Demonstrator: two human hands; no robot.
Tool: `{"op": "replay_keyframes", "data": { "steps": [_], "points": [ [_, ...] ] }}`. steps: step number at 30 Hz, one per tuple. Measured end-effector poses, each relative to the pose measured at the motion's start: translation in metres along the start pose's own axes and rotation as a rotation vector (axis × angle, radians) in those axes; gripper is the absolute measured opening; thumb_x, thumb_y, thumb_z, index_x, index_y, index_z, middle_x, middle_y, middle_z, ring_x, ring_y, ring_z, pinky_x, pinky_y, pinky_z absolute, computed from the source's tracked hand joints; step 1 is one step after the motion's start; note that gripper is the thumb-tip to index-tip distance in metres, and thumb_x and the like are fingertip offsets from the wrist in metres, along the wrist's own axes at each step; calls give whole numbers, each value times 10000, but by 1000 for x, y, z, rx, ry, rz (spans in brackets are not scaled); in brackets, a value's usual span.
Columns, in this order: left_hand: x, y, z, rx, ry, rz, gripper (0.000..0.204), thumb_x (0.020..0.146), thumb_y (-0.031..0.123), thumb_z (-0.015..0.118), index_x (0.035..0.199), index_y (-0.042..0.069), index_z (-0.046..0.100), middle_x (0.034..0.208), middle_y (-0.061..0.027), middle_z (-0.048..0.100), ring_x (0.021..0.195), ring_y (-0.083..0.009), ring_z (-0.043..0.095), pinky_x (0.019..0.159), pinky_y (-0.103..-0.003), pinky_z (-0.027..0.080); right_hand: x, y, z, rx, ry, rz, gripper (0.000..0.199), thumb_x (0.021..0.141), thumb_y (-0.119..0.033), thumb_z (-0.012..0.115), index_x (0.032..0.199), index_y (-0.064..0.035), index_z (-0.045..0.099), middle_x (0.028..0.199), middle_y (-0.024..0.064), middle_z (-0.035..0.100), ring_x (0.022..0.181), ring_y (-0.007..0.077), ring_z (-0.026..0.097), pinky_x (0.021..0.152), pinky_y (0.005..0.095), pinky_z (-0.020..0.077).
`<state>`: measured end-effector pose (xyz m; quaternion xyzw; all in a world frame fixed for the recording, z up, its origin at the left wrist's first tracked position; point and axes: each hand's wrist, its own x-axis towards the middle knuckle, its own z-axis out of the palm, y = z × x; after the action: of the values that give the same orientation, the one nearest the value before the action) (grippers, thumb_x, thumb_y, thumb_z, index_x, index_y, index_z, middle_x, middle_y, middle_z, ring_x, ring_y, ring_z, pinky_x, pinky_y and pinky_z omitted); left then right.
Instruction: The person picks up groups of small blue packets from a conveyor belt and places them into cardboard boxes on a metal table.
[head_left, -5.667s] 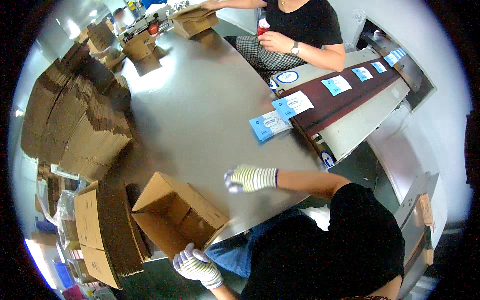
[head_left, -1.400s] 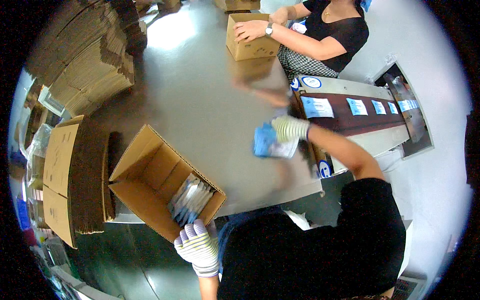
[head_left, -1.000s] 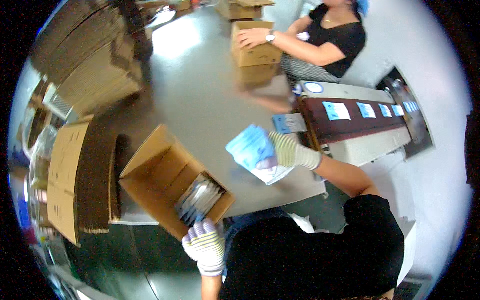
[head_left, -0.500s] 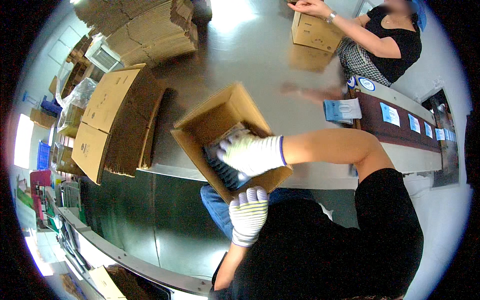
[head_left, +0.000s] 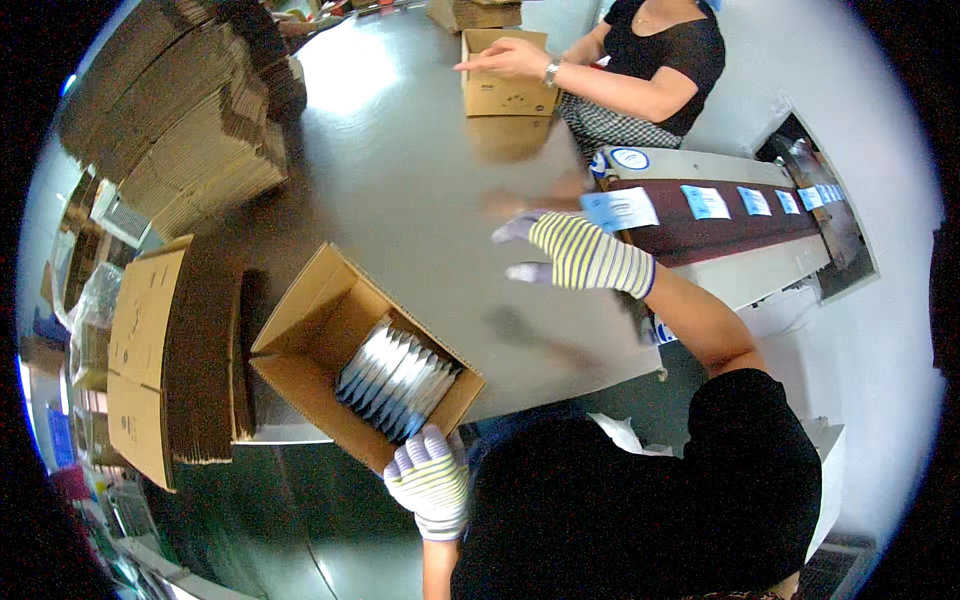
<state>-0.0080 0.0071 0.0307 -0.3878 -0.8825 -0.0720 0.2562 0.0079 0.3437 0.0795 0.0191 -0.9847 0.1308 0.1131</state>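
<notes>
An open cardboard box (head_left: 300, 385) stands tilted toward me at the table's near edge. Several silver and blue flat packets (head_left: 395, 375) stand in a row inside it, filling one side. My left hand (head_left: 430, 482), in a striped glove, has its fingers hooked over the box's near rim. In a matching glove, my right hand (head_left: 585, 252) hovers above the table with thumb and fingers spread and nothing between them. Closest to it is a blue and white packet (head_left: 622, 209) at the end of the conveyor belt (head_left: 672, 200).
More packets lie spaced along the belt. On the left are stacks of flattened cardboard boxes (head_left: 200, 360) and, farther back, a taller pile (head_left: 200, 130). Across the table a person in a black top sits behind another carton (head_left: 508, 90), one arm over it.
My right hand has come out of the box and moved right toward the belt, opening. The view has swung right, so things appear farther left. My left hand stays at the box rim.
</notes>
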Motion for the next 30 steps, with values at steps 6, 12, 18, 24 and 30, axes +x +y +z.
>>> {"op": "replay_keyframes", "data": {
  "steps": [6, 12, 18, 24, 30],
  "points": [
    [-3, 1, 9, -10, 11, -46, 212, 784, 292, 644, 919, 133, 604, 684, -28, 521, 624, -224, 520, 577, -371, 358, -44, 84, 6, 58, -154, 310, 421, 821, -228, 694, 1174, -17, 602, 1069, 181, 651, 984, 325, 625, 879, 386, 493],
    [-4, 1, 8, 25, -19, -39, 217, 794, 300, 659, 892, 119, 591, 707, -26, 518, 632, -207, 515, 592, -356, 355, -57, 139, -6, -29, -239, 469, 390, 833, -132, 642, 1186, 24, 584, 1121, 199, 635, 1060, 314, 601, 948, 371, 452],
    [-4, 0, 11, 32, -4, -48, 239, 765, 315, 643, 904, 123, 609, 706, -38, 545, 635, -230, 527, 580, -372, 374, -71, 197, -21, 41, -106, 485, 377, 843, -311, 647, 1079, -16, 650, 1031, 199, 667, 995, 366, 612, 899, 421, 463],
    [-4, 2, 11, 17, 1, -55, 237, 759, 298, 674, 909, 130, 599, 695, -36, 531, 628, -224, 521, 598, -373, 373, -60, 239, -11, -39, -172, 568, 401, 810, -385, 681, 1003, -34, 683, 1026, 204, 657, 965, 379, 608, 859, 440, 466],
    [-4, 4, 9, 31, 16, -61, 205, 748, 266, 695, 856, 139, 574, 690, -28, 507, 621, -212, 507, 599, -358, 350, -44, 249, 8, -122, -379, 525, 479, 823, -460, 633, 1044, -38, 676, 1036, 202, 660, 987, 378, 610, 877, 463, 466]
  ]
}}
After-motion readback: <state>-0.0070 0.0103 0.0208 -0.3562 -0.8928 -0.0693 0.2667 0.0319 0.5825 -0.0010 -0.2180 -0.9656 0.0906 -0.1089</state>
